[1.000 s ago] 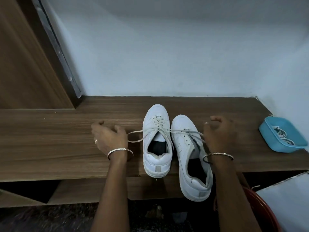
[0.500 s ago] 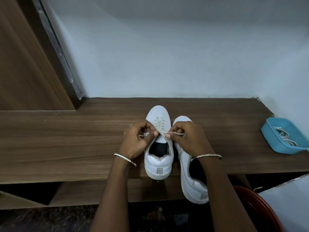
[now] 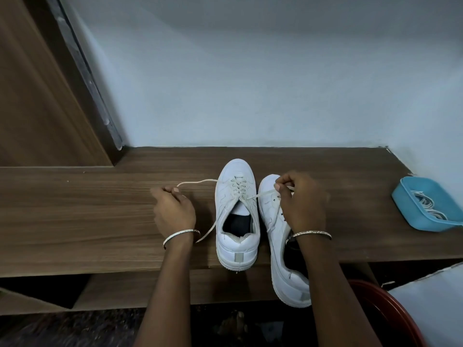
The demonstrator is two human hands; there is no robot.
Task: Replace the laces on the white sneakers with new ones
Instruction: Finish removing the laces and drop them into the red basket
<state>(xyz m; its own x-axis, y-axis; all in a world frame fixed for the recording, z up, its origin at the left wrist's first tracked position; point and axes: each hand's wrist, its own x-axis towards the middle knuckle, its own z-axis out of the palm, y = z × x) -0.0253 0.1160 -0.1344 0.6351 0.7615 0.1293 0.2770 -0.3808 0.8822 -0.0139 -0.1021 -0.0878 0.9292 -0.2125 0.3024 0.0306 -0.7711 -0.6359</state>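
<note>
Your left hand and right hand each pinch a lace end on the laced sneaker at the wooden shelf's front edge, so pull both ends out evenly, eyelet by eyelet.

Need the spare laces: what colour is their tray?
Light blue tray, clearest in head view.

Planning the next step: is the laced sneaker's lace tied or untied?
Untied: left hand and right hand each pinch a loose lace strand.

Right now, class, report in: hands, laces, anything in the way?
Left hand, right hand: each pinching the lace. Sneaker threaded, untied. Nothing in the way; blue tray far right.
</note>
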